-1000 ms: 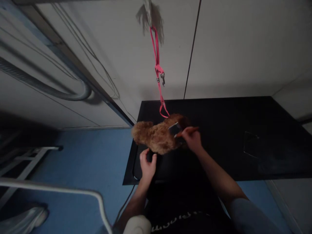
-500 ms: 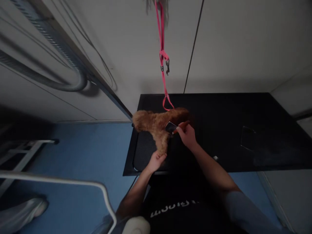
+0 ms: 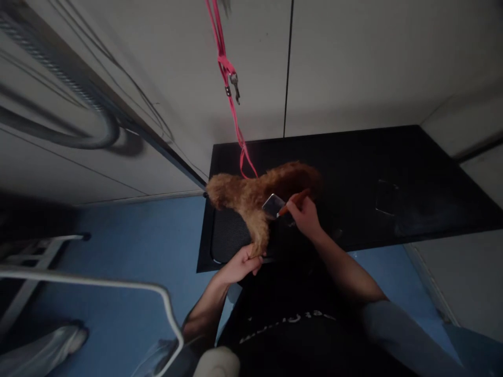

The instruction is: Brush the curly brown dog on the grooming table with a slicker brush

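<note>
A small brown curly-haired dog (image 3: 255, 191) stands on a black grooming table (image 3: 353, 173), tied by a pink leash (image 3: 231, 104) that hangs from above. My left hand (image 3: 239, 264) is closed round the end of the dog's leg at the table's front edge and holds it stretched out. My right hand (image 3: 304, 214) grips the orange handle of a slicker brush (image 3: 275, 205), whose metal pad rests against the dog's side near that leg.
A grey wall with a corrugated hose (image 3: 74, 131) and cables runs behind the table. The floor (image 3: 129, 246) is blue. A white metal tube frame (image 3: 118, 293) stands at the lower left. A small dark flat object (image 3: 385, 196) lies on the table's right part.
My left hand left the table edge under the dog, took hold of the dog's leg and pulled it out toward me. The brush has stayed on the dog's side. The view shifted.
</note>
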Motion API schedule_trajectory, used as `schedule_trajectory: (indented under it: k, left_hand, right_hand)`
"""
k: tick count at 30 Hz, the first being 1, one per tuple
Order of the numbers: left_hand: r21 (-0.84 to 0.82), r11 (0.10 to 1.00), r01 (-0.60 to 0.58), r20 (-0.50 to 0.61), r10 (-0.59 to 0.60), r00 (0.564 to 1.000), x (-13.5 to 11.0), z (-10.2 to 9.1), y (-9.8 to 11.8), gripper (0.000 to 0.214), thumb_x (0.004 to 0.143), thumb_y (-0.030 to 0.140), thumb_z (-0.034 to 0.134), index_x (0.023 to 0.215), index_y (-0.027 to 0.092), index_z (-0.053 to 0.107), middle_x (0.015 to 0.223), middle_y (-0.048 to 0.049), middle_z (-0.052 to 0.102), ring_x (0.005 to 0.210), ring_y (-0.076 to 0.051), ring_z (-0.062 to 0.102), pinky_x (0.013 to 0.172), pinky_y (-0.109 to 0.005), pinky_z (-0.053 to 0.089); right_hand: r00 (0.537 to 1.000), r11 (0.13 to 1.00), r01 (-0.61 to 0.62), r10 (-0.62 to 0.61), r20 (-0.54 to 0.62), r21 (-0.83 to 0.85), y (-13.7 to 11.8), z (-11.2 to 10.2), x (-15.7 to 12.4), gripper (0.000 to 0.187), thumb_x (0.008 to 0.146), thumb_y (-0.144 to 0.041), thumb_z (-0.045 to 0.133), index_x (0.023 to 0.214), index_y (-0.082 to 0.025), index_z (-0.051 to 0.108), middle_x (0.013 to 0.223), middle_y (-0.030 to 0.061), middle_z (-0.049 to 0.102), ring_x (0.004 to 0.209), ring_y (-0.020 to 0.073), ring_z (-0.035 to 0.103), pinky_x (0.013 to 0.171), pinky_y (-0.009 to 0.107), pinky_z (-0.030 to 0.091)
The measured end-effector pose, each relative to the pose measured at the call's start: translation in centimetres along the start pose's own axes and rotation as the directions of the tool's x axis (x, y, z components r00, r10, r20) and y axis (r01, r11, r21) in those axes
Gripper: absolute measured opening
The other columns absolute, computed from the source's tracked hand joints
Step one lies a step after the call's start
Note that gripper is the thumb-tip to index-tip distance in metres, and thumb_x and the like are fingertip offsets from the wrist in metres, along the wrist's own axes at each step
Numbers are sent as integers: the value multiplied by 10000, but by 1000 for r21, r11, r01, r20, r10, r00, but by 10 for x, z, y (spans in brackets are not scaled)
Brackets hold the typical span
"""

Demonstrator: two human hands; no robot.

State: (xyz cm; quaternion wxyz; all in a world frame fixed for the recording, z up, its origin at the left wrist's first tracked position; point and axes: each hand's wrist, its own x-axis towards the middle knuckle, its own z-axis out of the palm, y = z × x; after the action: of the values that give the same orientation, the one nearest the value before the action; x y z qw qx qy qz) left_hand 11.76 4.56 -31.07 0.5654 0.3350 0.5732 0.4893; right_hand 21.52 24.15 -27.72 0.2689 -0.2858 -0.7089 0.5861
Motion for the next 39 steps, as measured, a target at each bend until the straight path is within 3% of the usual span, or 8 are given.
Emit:
schedule_trajectory:
  k: [3, 12, 20, 26, 28, 32, 36, 39]
  left_hand:
    - [-36, 998, 54, 116, -49, 992, -15, -4, -1, 257, 795, 394, 580, 825, 141, 546, 463, 28, 524, 405, -78, 393, 452, -206, 282]
    - [-450, 890, 71, 241, 44, 970, -36, -2, -3, 290, 755, 382, 631, 691, 191, 422, 337, 104, 331, 279, -64, 301, 488, -248, 388]
    - [-419, 890, 177, 300, -48, 953, -51, 2, 8, 270, 748, 388, 661, 705, 207, 464, 333, 117, 247, 267, -60, 222, 436, -242, 339]
    - [-375, 925, 61, -63, -91, 994, -35, 30, 2, 533, 733, 715, 520, 702, 189, 444, 380, 127, 211, 321, -41, 145, 407, -216, 295]
    - [-412, 910, -44, -275, -79, 958, -21, 44, 2, 514, 784, 694, 434, 677, 192, 424, 386, 126, 176, 335, -48, 132, 407, -216, 296]
    - [-383, 901, -205, -436, 19, 900, 3, 65, 1, 361, 808, 494, 476, 625, 201, 369, 410, 106, 212, 358, -56, 201, 441, -224, 338]
    - [-215, 917, -335, -608, 143, 781, 6, 74, -17, 311, 770, 493, 543, 821, 195, 470, 553, 50, 470, 461, -99, 425, 521, -267, 425]
    - [45, 953, -299, -617, 262, 742, -3, 78, -39, 429, 751, 485, 572, 1048, 185, 493, 866, -55, 631, 771, -187, 600, 694, -324, 483]
  right_hand:
    - [982, 991, -74, 53, 183, 113, 4, 5, -20, 186, 749, -377, 566, 782, -197, 535, 497, -63, 515, 423, 100, 468, 456, 225, 372]
    - [992, 847, -47, 100, -73, 529, 37, 37, -66, 287, 771, -464, 581, 872, -214, 484, 477, -72, 539, 484, 127, 538, 597, 274, 444]
    - [931, 773, 35, 205, -301, 633, 45, 42, -84, 321, 761, -502, 593, 864, -223, 470, 517, -64, 547, 507, 136, 558, 647, 300, 457]
    - [987, 902, -22, 88, -135, 431, 25, 13, -81, 319, 789, -521, 557, 791, -207, 502, 469, -58, 523, 450, 129, 515, 530, 259, 425]
    - [967, 943, 46, 41, -251, 330, 16, 0, -74, 291, 803, -491, 539, 779, -203, 506, 483, -54, 533, 473, 123, 524, 533, 243, 424]
    - [999, 987, 32, -34, 11, 156, -3, -25, -61, 226, 789, -408, 548, 727, -191, 525, 467, -52, 527, 436, 106, 496, 474, 213, 391]
    - [990, 999, 38, -33, -136, 38, -19, -36, -53, 195, 790, -365, 516, 699, -193, 516, 476, -55, 500, 427, 97, 472, 430, 198, 343]
    - [985, 999, 49, -44, 169, -22, -22, -30, -54, 156, 760, -322, 550, 676, -190, 535, 491, -49, 519, 436, 99, 477, 438, 203, 345]
